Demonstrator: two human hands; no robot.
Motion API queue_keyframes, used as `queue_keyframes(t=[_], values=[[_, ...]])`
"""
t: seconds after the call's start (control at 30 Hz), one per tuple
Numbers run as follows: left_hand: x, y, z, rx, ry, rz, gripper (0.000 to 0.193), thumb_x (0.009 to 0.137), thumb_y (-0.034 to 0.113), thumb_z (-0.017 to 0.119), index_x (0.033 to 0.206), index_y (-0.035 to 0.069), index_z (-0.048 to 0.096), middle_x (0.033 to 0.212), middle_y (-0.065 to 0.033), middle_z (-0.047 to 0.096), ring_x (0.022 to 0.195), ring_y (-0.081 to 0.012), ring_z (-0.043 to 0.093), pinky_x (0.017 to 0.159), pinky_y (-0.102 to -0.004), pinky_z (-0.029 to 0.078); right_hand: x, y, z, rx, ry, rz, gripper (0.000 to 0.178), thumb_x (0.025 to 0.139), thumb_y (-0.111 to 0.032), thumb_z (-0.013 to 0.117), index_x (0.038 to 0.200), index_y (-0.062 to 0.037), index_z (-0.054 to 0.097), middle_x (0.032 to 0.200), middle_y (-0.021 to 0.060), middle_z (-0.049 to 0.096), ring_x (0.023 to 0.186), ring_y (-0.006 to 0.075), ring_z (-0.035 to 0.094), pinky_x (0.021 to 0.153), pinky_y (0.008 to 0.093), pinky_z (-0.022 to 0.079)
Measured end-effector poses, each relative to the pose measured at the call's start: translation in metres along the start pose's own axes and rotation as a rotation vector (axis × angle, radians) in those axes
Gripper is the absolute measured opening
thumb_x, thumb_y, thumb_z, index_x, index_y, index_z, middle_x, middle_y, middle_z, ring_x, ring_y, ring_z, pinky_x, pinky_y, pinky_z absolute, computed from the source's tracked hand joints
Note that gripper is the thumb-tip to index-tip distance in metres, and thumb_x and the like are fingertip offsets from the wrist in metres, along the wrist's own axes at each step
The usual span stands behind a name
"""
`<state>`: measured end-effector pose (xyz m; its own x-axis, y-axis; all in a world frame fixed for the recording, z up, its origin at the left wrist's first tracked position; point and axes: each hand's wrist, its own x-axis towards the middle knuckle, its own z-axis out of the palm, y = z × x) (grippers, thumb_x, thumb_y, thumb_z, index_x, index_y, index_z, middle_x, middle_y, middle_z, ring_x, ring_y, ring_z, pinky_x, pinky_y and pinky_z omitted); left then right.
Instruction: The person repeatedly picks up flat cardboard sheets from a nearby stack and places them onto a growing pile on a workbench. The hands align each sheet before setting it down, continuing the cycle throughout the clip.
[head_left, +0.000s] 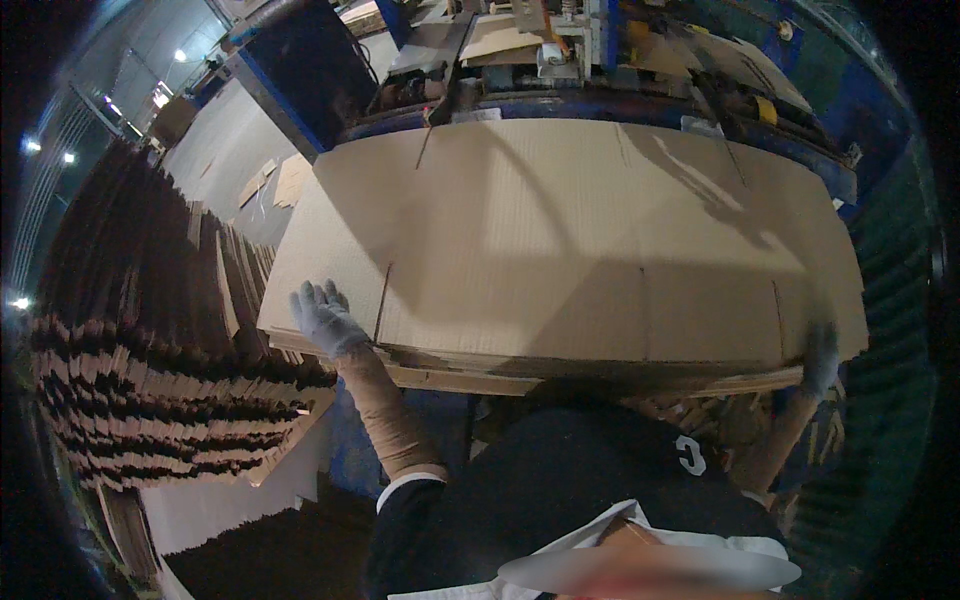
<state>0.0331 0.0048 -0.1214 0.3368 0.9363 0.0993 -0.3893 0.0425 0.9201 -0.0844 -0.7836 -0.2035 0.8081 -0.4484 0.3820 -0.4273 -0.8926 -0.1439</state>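
Observation:
A low stack of large flat cardboard sheets (520, 220) lies in front of me, slit with several short dark cuts near its long edges. My left hand (330, 320), in a grey glove, rests on the top sheet by its near left corner, fingers stretched out. At the near right corner is my right hand (822, 362), also gloved. It is smeared and in shadow, so its fingers cannot be made out, nor whether it grips the sheets.
Beyond the sheets stands a blue machine (600, 100) with rollers and metal guides. Tall piles of cardboard (150, 400) rise on my left. Loose cardboard pieces (292, 180) lie on the grey floor (215, 160) at the far left. Dark green ribbed material (900, 300) hangs along the right.

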Motion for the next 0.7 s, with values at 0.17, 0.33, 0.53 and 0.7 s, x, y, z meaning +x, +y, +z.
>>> queue_keyframes(t=[0.17,0.33,0.53,0.7], values=[[0.008,0.030,-0.013,0.439,-0.085,0.203,0.065,0.091,0.021,0.056,0.143,-0.002,0.026,0.129,-0.0202,0.050,0.118,-0.0287,0.052,0.097,-0.0377,0.043,0.041,-0.086,-0.030,0.613,0.484,-0.090,0.050,0.096,-0.035,0.048,0.133,-0.0018,0.049,0.140,0.0191,0.046,0.129,0.0294,0.044,0.099,0.0382,0.041],[0.031,0.001,-0.071,0.376,0.089,0.113,0.061,0.090,0.023,0.059,0.136,-0.010,0.035,0.126,-0.0271,0.051,0.102,-0.0328,0.061,0.083,-0.0439,0.053,0.061,-0.086,-0.045,0.368,0.406,0.261,0.049,0.095,-0.037,0.050,0.133,-0.0057,0.050,0.140,0.0178,0.046,0.129,0.0265,0.044,0.100,0.0333,0.041],[0.024,-0.033,-0.075,1.480,-0.307,0.214,0.069,0.087,0.036,0.060,0.132,-0.012,0.039,0.132,-0.0314,0.045,0.122,-0.0433,0.045,0.100,-0.0496,0.038,0.057,0.031,0.059,-0.065,0.066,0.077,0.054,0.094,-0.037,0.051,0.137,-0.0043,0.044,0.136,0.0138,0.050,0.107,0.0261,0.060,0.084,0.0343,0.051],[-0.004,-0.018,-0.050,1.476,-0.023,0.288,0.076,0.085,0.049,0.056,0.131,-0.009,0.043,0.139,-0.0312,0.038,0.134,-0.0429,0.032,0.107,-0.0453,0.032,0.098,0.033,0.061,0.947,0.332,-0.031,0.053,0.095,-0.038,0.048,0.132,0.0002,0.047,0.137,0.0137,0.047,0.109,0.0247,0.058,0.087,0.0359,0.050]])
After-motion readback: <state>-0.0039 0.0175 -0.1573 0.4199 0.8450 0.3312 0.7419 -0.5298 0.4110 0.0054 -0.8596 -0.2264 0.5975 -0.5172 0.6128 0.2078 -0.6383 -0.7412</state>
